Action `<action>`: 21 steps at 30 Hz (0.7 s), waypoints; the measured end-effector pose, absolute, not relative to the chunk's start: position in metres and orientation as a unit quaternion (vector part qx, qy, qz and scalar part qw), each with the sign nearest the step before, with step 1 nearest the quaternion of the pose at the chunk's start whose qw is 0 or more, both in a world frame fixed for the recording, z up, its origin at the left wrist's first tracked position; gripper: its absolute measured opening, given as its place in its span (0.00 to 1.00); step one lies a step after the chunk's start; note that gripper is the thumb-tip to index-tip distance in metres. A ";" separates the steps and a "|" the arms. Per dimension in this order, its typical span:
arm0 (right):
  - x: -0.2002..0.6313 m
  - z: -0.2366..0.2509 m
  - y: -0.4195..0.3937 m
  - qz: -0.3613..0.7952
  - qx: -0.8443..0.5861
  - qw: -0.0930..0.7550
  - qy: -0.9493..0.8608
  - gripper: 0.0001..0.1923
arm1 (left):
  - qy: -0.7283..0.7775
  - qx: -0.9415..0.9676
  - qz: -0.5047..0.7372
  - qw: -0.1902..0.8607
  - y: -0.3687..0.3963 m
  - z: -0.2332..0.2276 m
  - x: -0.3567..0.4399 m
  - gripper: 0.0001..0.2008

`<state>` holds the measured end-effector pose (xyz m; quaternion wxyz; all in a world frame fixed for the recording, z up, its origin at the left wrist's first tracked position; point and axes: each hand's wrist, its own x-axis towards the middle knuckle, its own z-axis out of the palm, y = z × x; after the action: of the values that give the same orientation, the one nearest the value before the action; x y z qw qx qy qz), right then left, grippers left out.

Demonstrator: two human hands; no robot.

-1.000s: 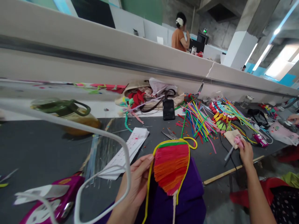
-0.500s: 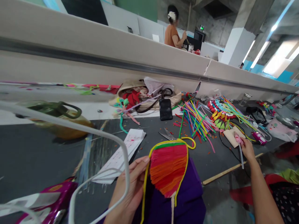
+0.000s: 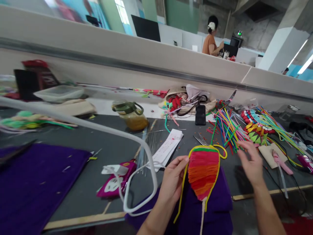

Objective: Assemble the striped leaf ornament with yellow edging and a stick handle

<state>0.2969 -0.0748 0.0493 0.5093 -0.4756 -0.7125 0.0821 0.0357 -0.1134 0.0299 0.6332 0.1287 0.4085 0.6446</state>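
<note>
My left hand point(image 3: 172, 179) pinches the left edge of a leaf-shaped pipe-cleaner piece point(image 3: 204, 169), banded in green, pink, red and orange on a pale stem. A yellow pipe cleaner point(image 3: 183, 192) runs around its rim, with a loose end hanging under my fingers and a loop at upper right. My right hand point(image 3: 250, 163) is in the air right of the piece, fingers apart and holding nothing. Beyond it, a pink glue gun point(image 3: 281, 163) rests on a beige pad point(image 3: 266, 153). Scissor blades point(image 3: 201, 140) show behind the leaf's top; their handles are hidden.
Coloured pipe cleaners point(image 3: 228, 127) lie in a heap behind my right hand. Along the back are a phone point(image 3: 200, 115), a cloth bag point(image 3: 168, 94) and a jug point(image 3: 133, 119). A white cable point(image 3: 149, 150) arches across the left. Purple cloth point(image 3: 49, 176) covers the left side.
My right hand has let go of the glue gun on the pad and moved left, toward the leaf piece. My left hand keeps its hold. The view has swung left.
</note>
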 end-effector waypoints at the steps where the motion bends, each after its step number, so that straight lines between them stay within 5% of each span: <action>1: 0.273 0.050 -0.070 0.125 -0.441 0.488 -0.743 0.12 | 0.408 0.131 0.645 0.633 -0.114 0.030 0.036 0.16; 11: 0.197 0.045 -0.028 0.399 -0.285 0.331 -0.806 0.31 | 0.398 0.150 0.656 0.624 -0.116 0.026 0.037 0.12; 21: 0.192 0.050 -0.015 0.478 -0.265 0.273 -0.792 0.38 | 0.401 0.136 0.669 0.611 -0.119 0.024 0.040 0.13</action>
<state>0.1923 -0.0151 0.0495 0.2734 -0.2650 -0.7917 0.4777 0.0400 -0.1193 0.0238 0.6109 0.1358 0.4008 0.6692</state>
